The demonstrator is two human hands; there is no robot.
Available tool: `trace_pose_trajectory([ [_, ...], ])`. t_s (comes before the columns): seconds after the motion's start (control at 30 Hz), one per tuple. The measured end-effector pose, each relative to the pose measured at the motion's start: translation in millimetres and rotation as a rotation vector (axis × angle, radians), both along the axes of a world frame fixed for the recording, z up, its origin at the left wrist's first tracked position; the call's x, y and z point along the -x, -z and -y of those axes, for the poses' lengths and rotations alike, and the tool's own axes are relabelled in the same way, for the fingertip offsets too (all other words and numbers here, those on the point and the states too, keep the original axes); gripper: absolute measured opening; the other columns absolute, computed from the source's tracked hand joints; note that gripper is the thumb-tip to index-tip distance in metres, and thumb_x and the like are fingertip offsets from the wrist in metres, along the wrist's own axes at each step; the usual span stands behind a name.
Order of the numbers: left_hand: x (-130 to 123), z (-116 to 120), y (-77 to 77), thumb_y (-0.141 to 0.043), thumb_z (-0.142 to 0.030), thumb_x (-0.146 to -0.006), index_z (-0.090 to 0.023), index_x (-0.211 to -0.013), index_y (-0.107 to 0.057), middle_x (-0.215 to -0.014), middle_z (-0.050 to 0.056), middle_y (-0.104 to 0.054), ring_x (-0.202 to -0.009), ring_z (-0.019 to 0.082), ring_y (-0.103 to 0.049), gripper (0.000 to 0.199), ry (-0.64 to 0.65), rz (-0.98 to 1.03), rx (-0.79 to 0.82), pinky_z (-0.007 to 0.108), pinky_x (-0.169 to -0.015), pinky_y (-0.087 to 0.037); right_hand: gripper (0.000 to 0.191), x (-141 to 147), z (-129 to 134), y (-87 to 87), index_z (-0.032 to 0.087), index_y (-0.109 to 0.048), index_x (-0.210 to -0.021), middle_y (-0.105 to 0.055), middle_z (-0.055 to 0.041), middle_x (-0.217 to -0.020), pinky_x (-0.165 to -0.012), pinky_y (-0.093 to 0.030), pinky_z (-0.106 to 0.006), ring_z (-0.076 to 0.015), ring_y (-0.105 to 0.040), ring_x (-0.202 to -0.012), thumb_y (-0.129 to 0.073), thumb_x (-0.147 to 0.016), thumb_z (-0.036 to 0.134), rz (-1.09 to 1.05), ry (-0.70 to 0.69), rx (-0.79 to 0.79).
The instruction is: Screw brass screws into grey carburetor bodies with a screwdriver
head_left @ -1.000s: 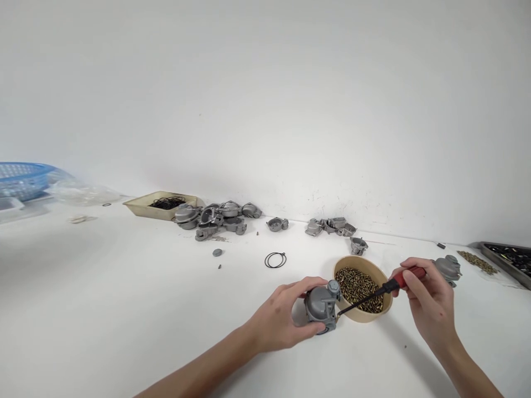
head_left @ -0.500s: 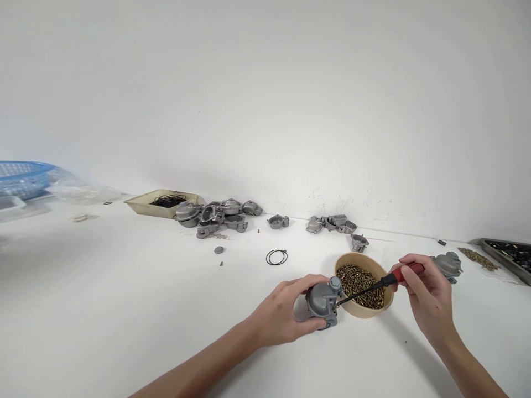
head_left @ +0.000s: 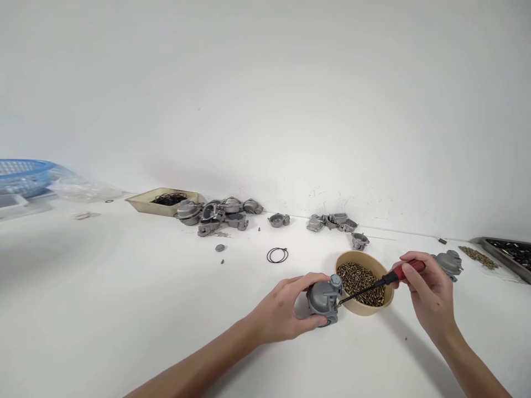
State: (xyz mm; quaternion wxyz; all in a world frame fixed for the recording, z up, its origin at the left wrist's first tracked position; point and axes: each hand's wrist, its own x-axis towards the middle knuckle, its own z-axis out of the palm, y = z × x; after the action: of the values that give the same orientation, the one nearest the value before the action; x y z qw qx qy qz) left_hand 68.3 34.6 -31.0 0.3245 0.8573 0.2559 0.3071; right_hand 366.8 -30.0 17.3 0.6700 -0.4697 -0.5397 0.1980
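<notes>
My left hand (head_left: 286,309) grips a grey metal housing (head_left: 322,298) with a round dome, thumb below and fingers above. A red-handled screwdriver (head_left: 392,276) is held in my right hand (head_left: 429,293), its black shaft slanting down to the left. The screwdriver's tip meets the right side of the housing, near a small brass-coloured screw. Just behind the shaft stands a tan bowl (head_left: 389,301) full of brass-coloured screws (head_left: 359,279). Two thin black rings (head_left: 277,255) lie on the white table.
Grey housings (head_left: 224,213) are heaped at the back left beside a cream tray (head_left: 145,208) of black rings. More grey parts (head_left: 332,222) lie near the wall. Another housing (head_left: 448,262) sits behind my right hand. A dark tray (head_left: 504,262) is far right, a blue basket (head_left: 29,179) far left.
The view has shifted very slightly. Both hands keep their grips, and the screwdriver's tip remains at the same side of the housing.
</notes>
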Motion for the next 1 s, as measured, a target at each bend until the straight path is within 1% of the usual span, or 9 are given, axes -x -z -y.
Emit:
trace_pose_trajectory([
  [0.17,-0.3,-0.2,-0.4,-0.075,-0.035,-0.09,-0.032,-0.143,-0.051,-0.142,0.003,-0.069,-0.123,0.027,-0.07,0.058,0.009,0.016,-0.023,0.048,-0.112,-0.052,0.015,-1.9,-1.3,0.3,0.025,-0.072,-0.101,-0.071,-0.003,-0.075,-0.059,-0.057,-0.032,-0.0199,-0.066,-0.067,-0.073,-0.097,0.039,-0.012,-0.005,0.008],
  [0.37,0.0,0.8,0.5,-0.076,-0.035,-0.089,-0.033,-0.143,-0.051,-0.144,0.002,-0.068,-0.125,0.029,-0.07,0.06,-0.001,0.014,-0.015,0.052,-0.113,-0.051,0.016,-1.2,-0.3,0.5,0.025,-0.072,-0.102,-0.071,-0.0032,-0.077,-0.06,-0.058,-0.031,-0.0186,-0.064,-0.067,-0.074,-0.097,0.04,-0.023,-0.019,0.008],
  [0.47,0.0,1.1,0.6,-0.076,-0.036,-0.089,-0.034,-0.143,-0.052,-0.144,0.002,-0.068,-0.126,0.03,-0.069,0.06,-0.006,0.016,-0.012,0.053,-0.112,-0.051,0.017,-1.0,0.4,0.3,0.025,-0.072,-0.103,-0.072,-0.0036,-0.078,-0.061,-0.058,-0.031,-0.0194,-0.065,-0.068,-0.074,-0.097,0.04,-0.037,-0.034,0.016],
  [0.73,-1.8,2.6,-4.8,-0.075,-0.038,-0.09,-0.031,-0.141,-0.055,-0.141,0.004,-0.07,-0.122,0.028,-0.071,0.056,-0.001,0.029,-0.023,0.046,-0.109,-0.055,0.018,-0.7,0.0,0.8,0.026,-0.073,-0.103,-0.071,-0.0027,-0.077,-0.06,-0.058,-0.029,-0.0183,-0.064,-0.069,-0.076,-0.096,0.042,-0.061,-0.063,0.027],
  [0.87,-2.5,2.7,-4.1,-0.075,-0.037,-0.089,-0.03,-0.141,-0.055,-0.139,0.005,-0.071,-0.12,0.028,-0.072,0.056,-0.001,0.035,-0.013,0.047,-0.109,-0.055,0.016,-0.3,0.1,1.1,0.026,-0.073,-0.104,-0.071,-0.0025,-0.077,-0.061,-0.058,-0.029,-0.0182,-0.065,-0.068,-0.074,-0.097,0.041,-0.045,-0.066,0.029],
  [1.0,-2.5,2.2,-3.6,-0.075,-0.035,-0.089,-0.032,-0.141,-0.054,-0.14,0.003,-0.07,-0.121,0.028,-0.071,0.057,0.003,0.028,0.005,0.048,-0.11,-0.053,0.018,-0.1,0.6,1.5,0.026,-0.072,-0.105,-0.071,-0.0028,-0.076,-0.062,-0.058,-0.03,-0.0187,-0.066,-0.067,-0.074,-0.098,0.042,-0.017,-0.058,0.038],
])
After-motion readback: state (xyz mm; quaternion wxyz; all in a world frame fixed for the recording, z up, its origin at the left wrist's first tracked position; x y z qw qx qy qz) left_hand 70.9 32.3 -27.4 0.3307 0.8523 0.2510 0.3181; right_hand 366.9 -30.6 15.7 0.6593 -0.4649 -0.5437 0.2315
